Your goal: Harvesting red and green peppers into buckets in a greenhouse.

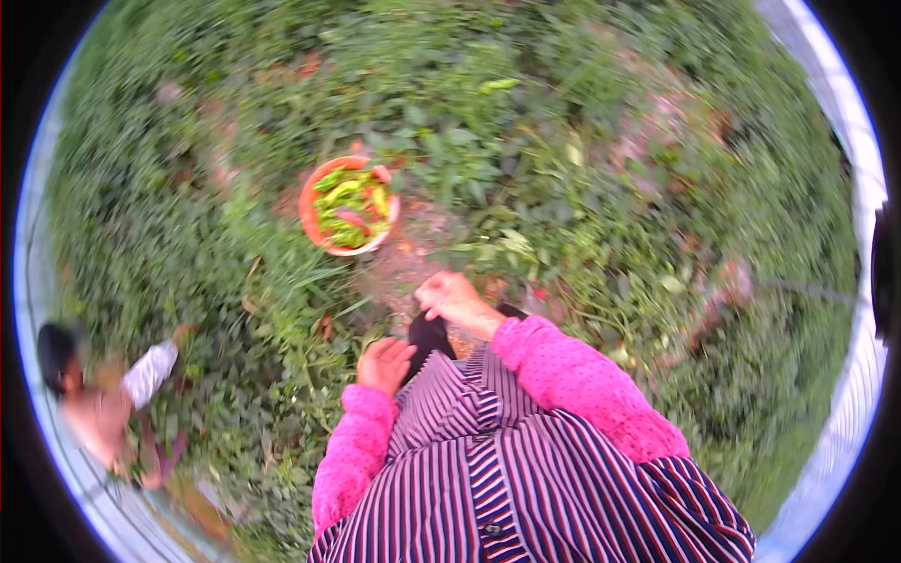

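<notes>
My left hand [384,363], in a pink dotted sleeve cover, hangs low in front of my body with its fingers apart and nothing visible in it. Farther forward and to the right, my right hand [443,295] is held over the ground by my dark shoe [427,338]; its fingers are curled and blurred, so I cannot tell whether they hold something small. Beyond both hands, an orange bucket [307,211] stands on the ground, filled with green and yellowish peppers [348,204] and some red ones. Neither hand touches it.
Dense leafy green plants [563,232] surround me on all sides. A narrow strip of bare soil [401,264] runs from my feet to beside the bucket. At the far left, another person [95,415] bends among the plants with an arm stretched out. Pale sheeting curves along the right rim.
</notes>
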Demonstrator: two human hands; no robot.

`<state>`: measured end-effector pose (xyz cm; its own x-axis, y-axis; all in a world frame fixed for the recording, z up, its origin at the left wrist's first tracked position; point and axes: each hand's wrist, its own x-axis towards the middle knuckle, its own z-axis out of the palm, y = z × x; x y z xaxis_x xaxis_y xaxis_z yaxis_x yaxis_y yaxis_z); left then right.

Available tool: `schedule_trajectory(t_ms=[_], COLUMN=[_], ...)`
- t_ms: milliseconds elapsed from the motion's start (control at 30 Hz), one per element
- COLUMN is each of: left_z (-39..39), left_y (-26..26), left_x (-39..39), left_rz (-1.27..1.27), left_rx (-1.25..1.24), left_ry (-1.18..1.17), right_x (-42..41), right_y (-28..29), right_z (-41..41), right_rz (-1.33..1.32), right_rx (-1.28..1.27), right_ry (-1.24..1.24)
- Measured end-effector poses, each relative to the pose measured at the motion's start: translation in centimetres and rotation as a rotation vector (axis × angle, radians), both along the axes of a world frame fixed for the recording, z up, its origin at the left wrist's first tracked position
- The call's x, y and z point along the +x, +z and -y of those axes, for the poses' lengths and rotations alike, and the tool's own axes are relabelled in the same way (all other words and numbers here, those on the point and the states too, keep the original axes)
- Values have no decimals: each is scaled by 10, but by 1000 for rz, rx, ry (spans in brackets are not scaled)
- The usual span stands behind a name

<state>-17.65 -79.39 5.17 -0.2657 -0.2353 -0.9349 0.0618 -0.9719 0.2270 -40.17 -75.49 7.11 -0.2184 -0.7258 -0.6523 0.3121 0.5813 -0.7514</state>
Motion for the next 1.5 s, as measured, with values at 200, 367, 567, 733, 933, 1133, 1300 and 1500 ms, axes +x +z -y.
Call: schedule_trajectory(t_ms=[200, 367, 567, 733, 933, 1133, 1300, 1500], left_z=[12, -5, -51, -88, -89, -65, -36, 20], left_y=[-16, -26, -18, -4, -3, -25, -37, -49], left_x=[31, 18, -35, -104, -132, -157, -163, -139], left_rz=[122, 225, 303, 301, 343, 346, 275, 299], left_rx=[8, -42, -97, -185, -189, -136, -120, -191], left_ry=[-86, -142, -299, -379, -498, -469, -474, -315], right_x=[-20, -52, -93, -121, -151, -174, -184, -185], right_y=[-20, -43, -52, -44, -46, -44, -31, -37], right_z=[-118, -217, -292, -344, -375, -390, -398, -417], right_rz=[-43, -172, -361, -146, 62, 105, 118, 8], right_rx=[171, 280, 217, 268, 321, 402, 597, 797], right_ry=[-88, -219, -327, -468, -665, -741, -831, -706])
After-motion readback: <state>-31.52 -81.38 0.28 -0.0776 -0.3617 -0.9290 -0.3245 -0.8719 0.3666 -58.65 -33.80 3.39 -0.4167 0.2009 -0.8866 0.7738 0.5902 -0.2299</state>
